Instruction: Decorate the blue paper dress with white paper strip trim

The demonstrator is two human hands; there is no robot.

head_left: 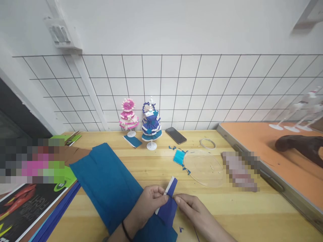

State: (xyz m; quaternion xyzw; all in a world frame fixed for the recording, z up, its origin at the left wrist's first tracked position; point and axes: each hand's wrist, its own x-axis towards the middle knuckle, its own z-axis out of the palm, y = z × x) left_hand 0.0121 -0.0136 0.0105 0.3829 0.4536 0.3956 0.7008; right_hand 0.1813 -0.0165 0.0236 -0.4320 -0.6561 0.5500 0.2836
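Observation:
My left hand [154, 201] is closed, thumb and fingers pinching a piece of purple crepe paper [168, 211] with a white edge strip. The paper narrows at the pinch and flares above and below it. My right hand [190, 206] has its thumb and forefinger pressed together at the paper's right side; a thin dark line shows there, too fine to name. Beneath my left forearm lies a large teal crepe paper sheet [108, 181]. Small purple scraps [181, 229] lie on the table below my hands.
Paper-dressed stands, one pink [129, 116] and one blue [151, 126], stand by the wall. Nearby are a phone [176, 135], turquoise bundle [179, 157], clear round sheet [203, 168] and wire coil [208, 144]. An orange-topped case [264, 134] borders the right; printed packages [27, 201] lie left.

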